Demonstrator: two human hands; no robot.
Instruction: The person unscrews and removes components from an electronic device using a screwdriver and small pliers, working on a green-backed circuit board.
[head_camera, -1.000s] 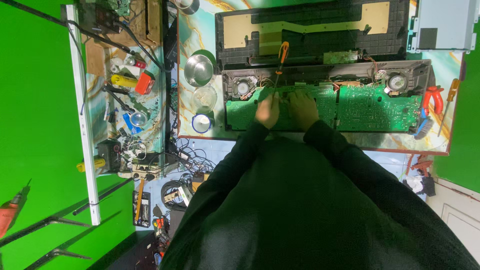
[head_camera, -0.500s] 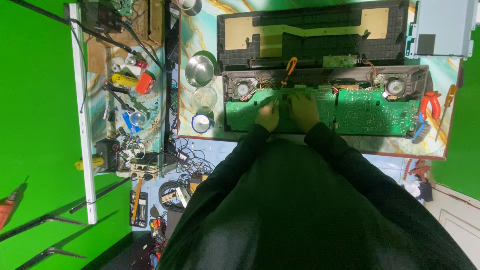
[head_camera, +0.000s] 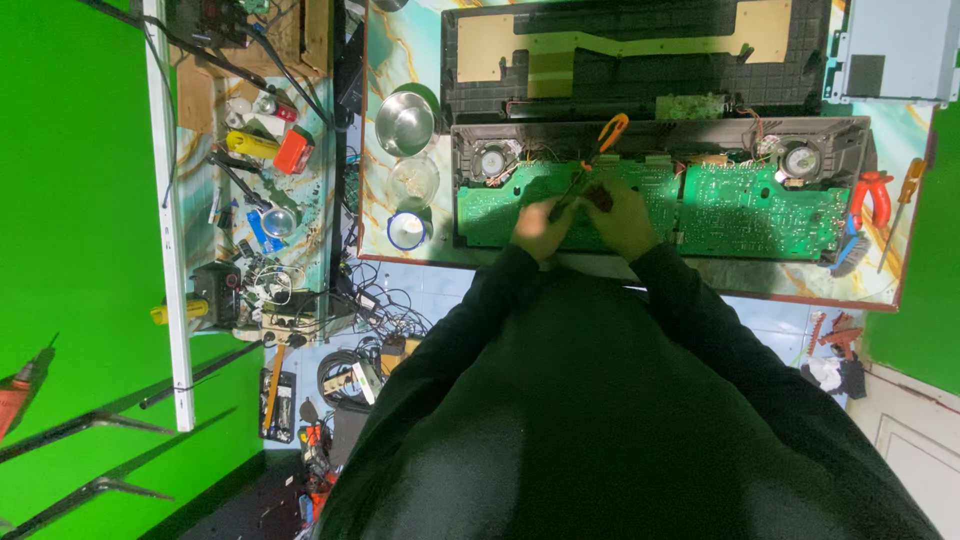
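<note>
An opened grey keyboard case (head_camera: 655, 138) lies on the marbled table (head_camera: 380, 215), with long green circuit boards (head_camera: 750, 205) and a round speaker at each end. My left hand (head_camera: 542, 228) rests on the left board and grips an orange-handled screwdriver (head_camera: 600, 150), whose handle points up and to the right. My right hand (head_camera: 618, 218) sits beside it on the board, fingers bent at the tool's shaft. Both arms wear dark sleeves.
A black panel with tan inserts (head_camera: 620, 45) lies behind the case. A steel bowl (head_camera: 404, 122), a glass jar (head_camera: 414, 180) and a blue-rimmed cup (head_camera: 407, 230) stand left. Red pliers (head_camera: 872, 195) and another screwdriver (head_camera: 898, 210) lie right. A cluttered tool shelf (head_camera: 262, 170) stands far left.
The orange handle has swung to the right and lower, toward the case's edge. Both hands stayed on the left board, shifting only slightly.
</note>
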